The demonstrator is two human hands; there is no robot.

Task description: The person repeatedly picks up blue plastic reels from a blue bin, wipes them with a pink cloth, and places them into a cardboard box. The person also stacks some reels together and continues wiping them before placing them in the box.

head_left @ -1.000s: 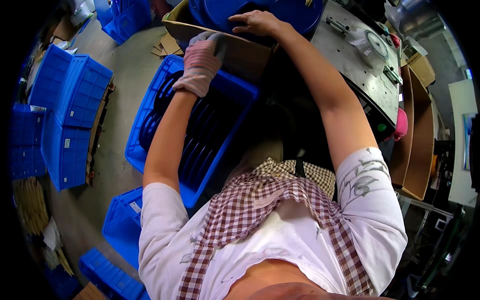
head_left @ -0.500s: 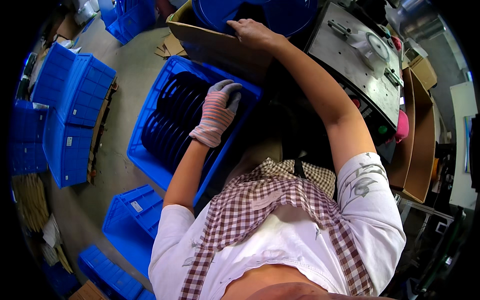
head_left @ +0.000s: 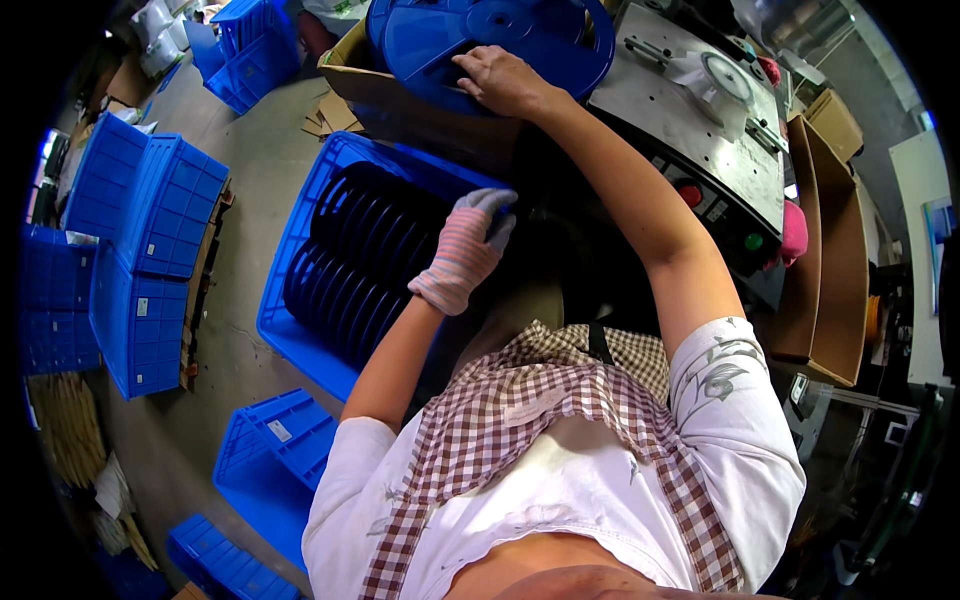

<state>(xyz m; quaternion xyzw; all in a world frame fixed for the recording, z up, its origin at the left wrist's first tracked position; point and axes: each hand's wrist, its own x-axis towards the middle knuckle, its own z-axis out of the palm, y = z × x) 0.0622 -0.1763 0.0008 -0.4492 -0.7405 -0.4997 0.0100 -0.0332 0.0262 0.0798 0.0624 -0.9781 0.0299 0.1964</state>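
My right hand [head_left: 505, 82], bare, has its fingers hooked over the edge of a cutout in a large blue plastic reel [head_left: 425, 45]. The reel lies tilted on top of an open cardboard box [head_left: 400, 110]. My left hand [head_left: 465, 250] wears a pink-and-grey striped glove. It hovers by the right side of a blue crate [head_left: 310, 350], thumb and fingers apart, with nothing visible in it. Inside the crate, dark reels [head_left: 345, 270] stand on edge in two rows. Shadow hides the crate's right part.
A metal-topped machine [head_left: 680, 80] with a clear-wrapped roll and buttons stands at the right, beside a long open cardboard box [head_left: 835, 260]. Stacked blue crates [head_left: 160, 270] rest on a pallet at the left. Another blue crate [head_left: 275, 440] is at the lower left.
The blue reel has shifted and tilted, so more of its face shows above the box. My left hand has moved right, away from the dark reels. My right hand stays at the blue reel.
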